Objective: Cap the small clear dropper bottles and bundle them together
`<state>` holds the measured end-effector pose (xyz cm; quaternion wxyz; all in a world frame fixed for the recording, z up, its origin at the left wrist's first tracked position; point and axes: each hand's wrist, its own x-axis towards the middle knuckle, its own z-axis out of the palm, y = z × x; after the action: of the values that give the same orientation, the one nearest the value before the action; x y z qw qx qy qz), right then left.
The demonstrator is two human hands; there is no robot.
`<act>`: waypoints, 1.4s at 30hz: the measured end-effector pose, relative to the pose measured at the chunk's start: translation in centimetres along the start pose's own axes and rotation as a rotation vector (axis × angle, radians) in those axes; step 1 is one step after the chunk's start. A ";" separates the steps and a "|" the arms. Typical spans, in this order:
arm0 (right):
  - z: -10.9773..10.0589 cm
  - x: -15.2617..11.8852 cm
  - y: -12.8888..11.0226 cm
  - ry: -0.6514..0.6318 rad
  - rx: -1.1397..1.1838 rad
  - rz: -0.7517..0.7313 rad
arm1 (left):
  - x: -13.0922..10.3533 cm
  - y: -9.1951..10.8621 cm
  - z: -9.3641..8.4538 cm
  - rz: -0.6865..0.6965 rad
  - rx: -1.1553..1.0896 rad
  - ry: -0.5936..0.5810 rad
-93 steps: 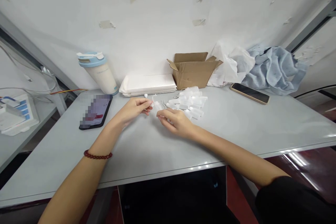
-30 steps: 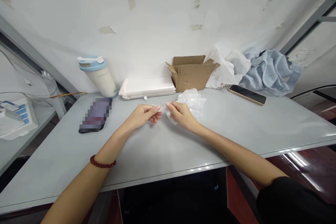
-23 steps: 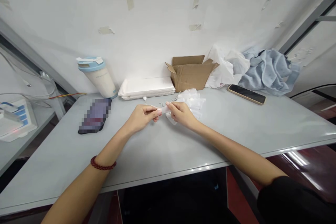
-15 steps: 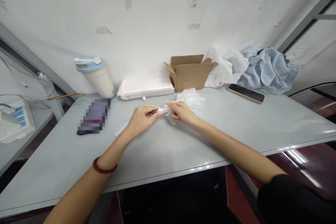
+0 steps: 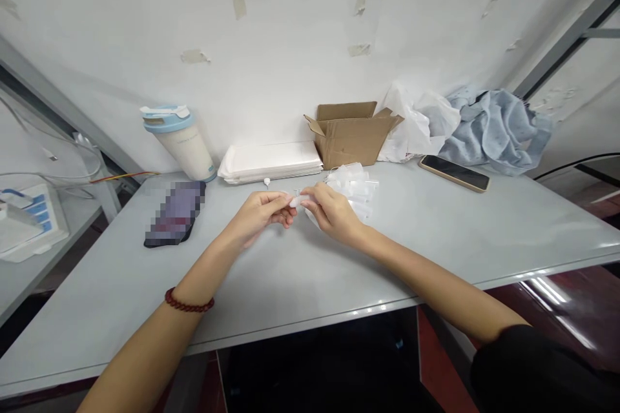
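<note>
The left hand (image 5: 264, 214) pinches a small translucent white piece (image 5: 297, 201) between thumb and curled fingers; the right hand (image 5: 336, 213) brings thumb and forefinger, slightly parted, to the piece's right end, and whether they grip it I cannot tell. The piece is above the middle of the desk (image 5: 329, 277), between the fingertips, its long axis running roughly sideways from one hand to the other; fingers cover its ends, so which end is which cannot be made out. Just behind the right hand, partly hidden by it, lies a heap of similar translucent pieces (image 5: 356, 188). A small white knob (image 5: 267, 181) is near the left hand, in front of a stack of white envelopes (image 5: 271, 158). Right of the stack stands an open cardboard box (image 5: 351, 143), with a white plastic bag (image 5: 411, 124) and crumpled blue cloth (image 5: 498, 132) beyond, and a tan-edged phone (image 5: 455, 173) before them. Farther left, a dark phone (image 5: 177, 213) lies in front of a blue-lidded tumbler (image 5: 184, 147).
</note>
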<state>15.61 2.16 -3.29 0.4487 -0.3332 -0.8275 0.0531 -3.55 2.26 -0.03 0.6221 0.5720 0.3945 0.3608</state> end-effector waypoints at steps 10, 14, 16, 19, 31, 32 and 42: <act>0.0 -0.1 0.3 -0.057 0.007 0.052 | 0.1 -0.1 0.4 0.034 0.218 -0.015; -0.3 0.3 -0.4 -0.071 0.179 0.207 | -0.2 0.1 1.2 0.157 0.472 0.073; -0.5 0.5 -0.6 -0.087 0.270 0.315 | -0.4 0.3 1.5 0.240 0.621 0.113; -0.6 0.8 -0.7 -0.117 0.376 0.475 | -0.5 0.1 1.7 0.390 0.813 0.149; -1.7 1.7 -1.1 -0.265 0.943 0.931 | -0.1 -2.1 1.5 0.796 1.099 0.218; -1.7 1.7 -1.1 -0.265 0.952 0.942 | -0.2 -2.0 1.6 0.769 1.074 0.217; -0.3 0.4 -0.4 -0.074 0.160 0.290 | -0.2 0.1 1.7 0.128 0.347 0.114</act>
<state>15.49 1.98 -2.69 0.4306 -0.4102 -0.7799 0.1953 -2.09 1.39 0.09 0.4667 0.6732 0.4481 0.3580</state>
